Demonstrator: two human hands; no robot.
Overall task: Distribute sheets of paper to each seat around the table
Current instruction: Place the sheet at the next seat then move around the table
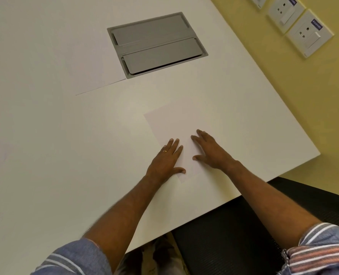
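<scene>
Two hands lay flat on one sheet of paper [168,124] in the head view. The left hand [165,158] was open, palm down, with straight fingers slightly spread and the thumb out to the right. It pressed on the left edge of the sheet, and a gold ring [165,151] was on one finger. The right hand [210,150] was open in the same way and rested on the right part of the sheet. Neither hand gripped anything.

The sheet lay on the white desk [45,135], close to its near edge, where a black chair [234,235] stood. A second sheet [101,66] lay farther away to the left, its corner just beside a grey hatch [156,44] set in the desk. White sockets [307,34] were on the yellow wall at the far right.
</scene>
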